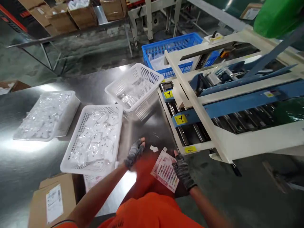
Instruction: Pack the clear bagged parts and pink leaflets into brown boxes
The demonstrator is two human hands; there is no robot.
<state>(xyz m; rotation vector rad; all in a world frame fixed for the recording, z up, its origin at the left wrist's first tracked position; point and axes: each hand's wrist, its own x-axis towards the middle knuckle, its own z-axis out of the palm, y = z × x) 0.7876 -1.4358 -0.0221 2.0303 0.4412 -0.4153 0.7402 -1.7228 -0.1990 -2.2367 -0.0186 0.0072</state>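
Observation:
My left hand (pixel 135 153), in a dark fingerless glove, hovers over the steel table (pixel 95 85) beside a white basket of bagged white parts (pixel 95 139); its fingers are curled loosely and blurred, with nothing seen in them. My right hand (pixel 182 171), gloved the same way, grips a sheet of coloured stickers (pixel 165 171) at the table's near edge. Two small white paper scraps (pixel 154 148) lie on the table between the hands.
A second basket of bagged parts (pixel 47 115) sits at left, a tilted near-empty white basket (pixel 135 88) behind. A blue crate (pixel 171 52) and a carton-sealing machine with rollers (pixel 213 104) stand to the right. A cardboard box (pixel 54 199) is at bottom left.

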